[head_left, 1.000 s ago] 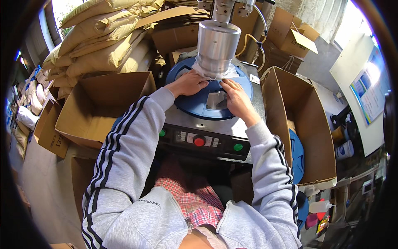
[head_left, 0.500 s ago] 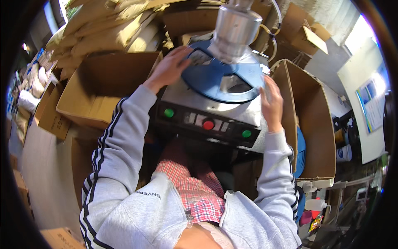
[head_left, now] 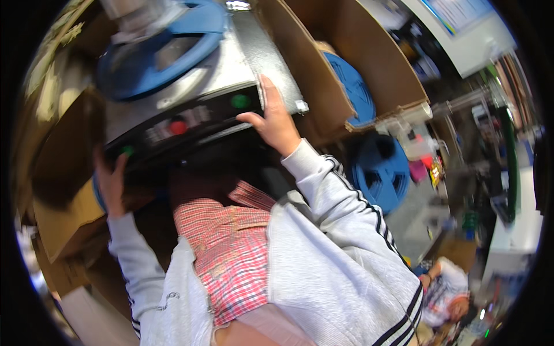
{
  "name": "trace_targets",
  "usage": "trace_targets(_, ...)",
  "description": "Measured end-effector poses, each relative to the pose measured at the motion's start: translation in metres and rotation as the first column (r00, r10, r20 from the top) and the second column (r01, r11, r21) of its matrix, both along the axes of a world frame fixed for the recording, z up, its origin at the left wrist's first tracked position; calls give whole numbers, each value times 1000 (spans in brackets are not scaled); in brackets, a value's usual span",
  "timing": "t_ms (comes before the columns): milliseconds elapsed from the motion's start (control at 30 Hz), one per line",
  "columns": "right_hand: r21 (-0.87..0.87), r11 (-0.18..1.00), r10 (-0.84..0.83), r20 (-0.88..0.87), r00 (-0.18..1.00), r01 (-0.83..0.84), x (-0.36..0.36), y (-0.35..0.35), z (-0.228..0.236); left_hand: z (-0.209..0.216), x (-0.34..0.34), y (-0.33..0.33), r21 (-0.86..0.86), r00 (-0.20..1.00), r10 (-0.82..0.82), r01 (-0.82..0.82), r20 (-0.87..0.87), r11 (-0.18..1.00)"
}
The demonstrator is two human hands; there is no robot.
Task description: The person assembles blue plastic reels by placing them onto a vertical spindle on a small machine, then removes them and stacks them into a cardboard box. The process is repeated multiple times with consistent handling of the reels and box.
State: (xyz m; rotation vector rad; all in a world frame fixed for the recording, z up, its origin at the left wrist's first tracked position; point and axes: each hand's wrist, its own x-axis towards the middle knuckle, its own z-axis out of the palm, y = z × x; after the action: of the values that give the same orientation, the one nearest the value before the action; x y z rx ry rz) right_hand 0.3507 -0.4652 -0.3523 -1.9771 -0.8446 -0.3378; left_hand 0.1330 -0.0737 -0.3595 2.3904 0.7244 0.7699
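In front of me stands a bench machine with a metal top (head_left: 239,57) and a black front panel (head_left: 205,118). A blue plastic reel (head_left: 196,55), blurred, lies on that top under a silver cylindrical head (head_left: 130,14). My right hand (head_left: 277,124) is open at the panel's right end, its thumb close to the right green button (head_left: 240,101). At the opposite end is my left hand (head_left: 111,184), blurred, with thumb and fingers apart beside the left green button (head_left: 126,151). Between the two sits a red button (head_left: 178,127). Neither hand holds anything; whether they press the buttons I cannot tell.
To the right of the machine, a cardboard box (head_left: 384,63) contains a blue reel (head_left: 351,86). More blue reels (head_left: 381,173) stand below it. An open cardboard box (head_left: 66,207) is at the left. Another person (head_left: 447,291) is at the lower right.
My hands have left the blue reel and come down to the two ends of the front panel. The view has swung right, so the machine now appears tilted and further left.
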Motion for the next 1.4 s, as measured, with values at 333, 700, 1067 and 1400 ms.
trace_targets(333, -513, 571, -766, -52, 641, 641, -126, -299, -75, -32, -78, -68, -449, 992, -83, 117, 94, 886)
trace_targets(700, -706, 707, -682, -698, 216, -50, -41, -381, -160, 5, -44, -135, -543, 945, -297, 324, 140, 775)
trace_targets(1067, -705, 702, -702, -709, 70, -97, -48, -376, -141, -5, -50, -155, -586, 938, -336, 320, 86, 745)
trace_targets(1400, -586, 808, -583, -810, 62, -66, -66, -373, -138, -19, -54, -160, -627, 918, -393, 337, 53, 702)
